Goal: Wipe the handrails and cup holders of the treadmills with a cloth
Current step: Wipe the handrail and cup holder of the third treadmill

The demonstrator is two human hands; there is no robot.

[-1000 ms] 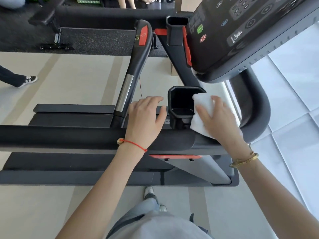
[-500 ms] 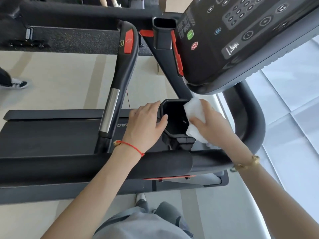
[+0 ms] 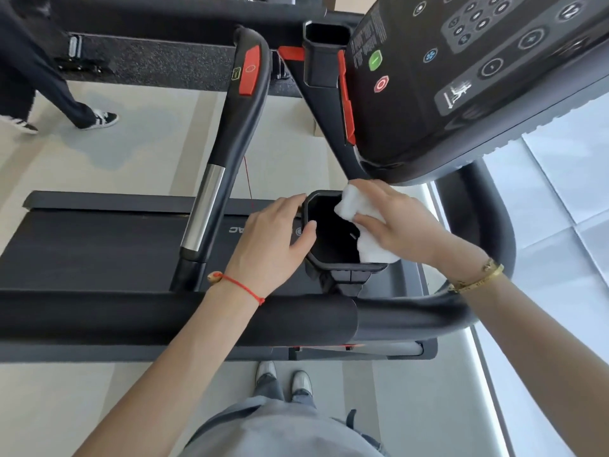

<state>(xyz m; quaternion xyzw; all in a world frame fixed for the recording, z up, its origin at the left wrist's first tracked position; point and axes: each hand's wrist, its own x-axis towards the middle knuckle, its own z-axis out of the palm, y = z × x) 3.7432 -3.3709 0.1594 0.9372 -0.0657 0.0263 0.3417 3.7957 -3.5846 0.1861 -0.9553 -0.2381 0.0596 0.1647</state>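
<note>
A black cup holder [image 3: 333, 258] sits just beyond the near black handrail [image 3: 164, 319] of the treadmill. My left hand [image 3: 273, 239] grips the holder's left wall, thumb hooked over the rim. My right hand [image 3: 395, 222] holds a white cloth [image 3: 365, 222] folded over the holder's right rim, with the cloth partly inside the cup. A second cup holder [image 3: 324, 54] stands farther back beside the console. An inner handrail [image 3: 230, 143] with a silver sensor strip and a red pad runs away to the left of the cup holder.
The black console [image 3: 461, 77] with buttons overhangs the right hand from the top right. The curved front rail [image 3: 487, 245] wraps round on the right. The treadmill belt [image 3: 92, 245] lies at the left. A person's legs [image 3: 49, 87] walk at the top left. My feet [image 3: 286, 380] stand below the rail.
The camera has moved closer over the cup holder. My right hand has brought the cloth from the holder's outer right side up over its rim. My left hand has shifted from the rail onto the holder's left wall.
</note>
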